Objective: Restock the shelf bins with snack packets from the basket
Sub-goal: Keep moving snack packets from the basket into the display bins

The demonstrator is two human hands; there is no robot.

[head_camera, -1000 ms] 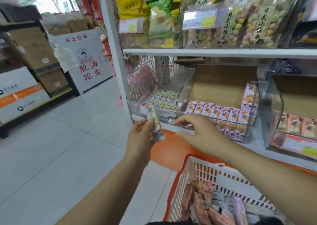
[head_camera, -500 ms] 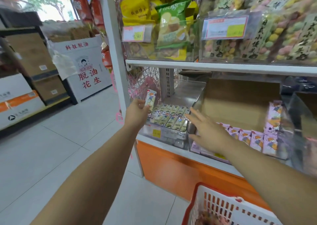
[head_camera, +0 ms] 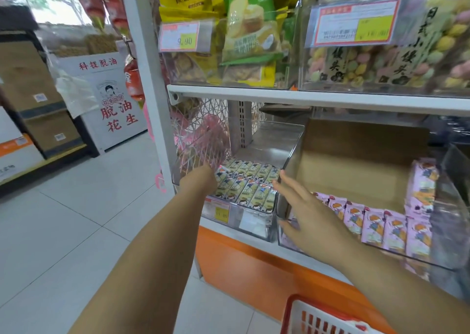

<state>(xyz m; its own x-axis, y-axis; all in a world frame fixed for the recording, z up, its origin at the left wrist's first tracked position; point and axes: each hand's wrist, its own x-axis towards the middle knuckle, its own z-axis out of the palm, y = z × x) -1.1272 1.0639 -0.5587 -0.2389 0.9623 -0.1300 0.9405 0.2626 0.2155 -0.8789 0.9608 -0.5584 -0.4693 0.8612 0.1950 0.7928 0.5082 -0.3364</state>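
My left hand is inside the clear bin, over the green packets; its fingers are hidden, so I cannot tell. My right hand has straight fingers beside it. A rough push could mess the rows.

Single view, your head cam, wide-angle, facing fwd and down, close to shelf bins, basket rim btm right.

White display box w/ red lettering: brown cartons to its L, clear plastic bag draped at its L edge, grey floor tiles in front.
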